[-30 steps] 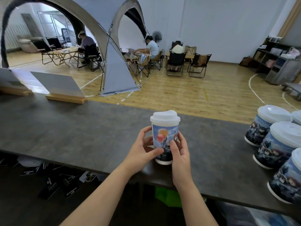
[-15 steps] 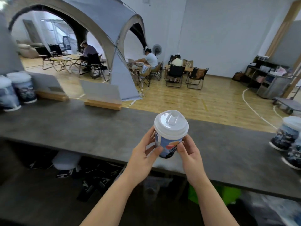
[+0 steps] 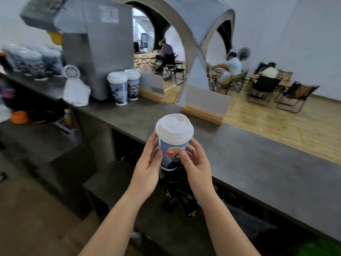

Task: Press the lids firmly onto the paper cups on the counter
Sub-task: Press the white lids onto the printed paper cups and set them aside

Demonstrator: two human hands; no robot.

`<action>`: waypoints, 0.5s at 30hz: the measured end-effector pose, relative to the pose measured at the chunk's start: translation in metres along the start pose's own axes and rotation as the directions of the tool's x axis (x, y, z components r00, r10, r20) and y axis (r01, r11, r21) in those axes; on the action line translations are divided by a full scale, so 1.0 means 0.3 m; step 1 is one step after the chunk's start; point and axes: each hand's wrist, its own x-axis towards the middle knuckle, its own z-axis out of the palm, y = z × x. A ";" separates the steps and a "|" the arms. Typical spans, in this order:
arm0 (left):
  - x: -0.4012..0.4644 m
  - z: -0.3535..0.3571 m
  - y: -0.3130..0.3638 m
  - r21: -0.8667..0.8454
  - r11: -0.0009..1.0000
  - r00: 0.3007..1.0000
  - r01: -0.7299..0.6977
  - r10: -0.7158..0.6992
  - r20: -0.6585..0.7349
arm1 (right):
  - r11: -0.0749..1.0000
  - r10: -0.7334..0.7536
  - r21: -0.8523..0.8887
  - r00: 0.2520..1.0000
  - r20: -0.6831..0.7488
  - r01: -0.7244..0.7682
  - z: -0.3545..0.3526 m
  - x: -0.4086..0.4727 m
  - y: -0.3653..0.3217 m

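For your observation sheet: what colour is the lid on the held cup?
White, on the lid of the cup, seen best in the head view.

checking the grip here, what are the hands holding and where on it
Both hands hold the lidded paper cup by its side wall below the lid: left hand, right hand.

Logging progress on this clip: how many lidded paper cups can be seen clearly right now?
3: one white-lidded printed paper cup held off the grey counter, two lidded cups beside the grey machine. Blurred cups far left uncountable.

Bare forearms and hands (image 3: 171, 169), no sleeves
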 end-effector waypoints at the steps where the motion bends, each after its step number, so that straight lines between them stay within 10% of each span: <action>1: 0.016 -0.032 0.002 0.001 1.000 1.000 0.003 -0.003 -0.018 | 1.000 0.002 0.003 1.000 0.020 -0.002 0.038 0.021 0.004; 15: 0.478 -0.388 -0.091 0.034 0.999 0.950 0.016 -0.004 -0.311 | 0.992 0.075 0.099 0.993 0.087 -0.084 0.471 0.515 0.203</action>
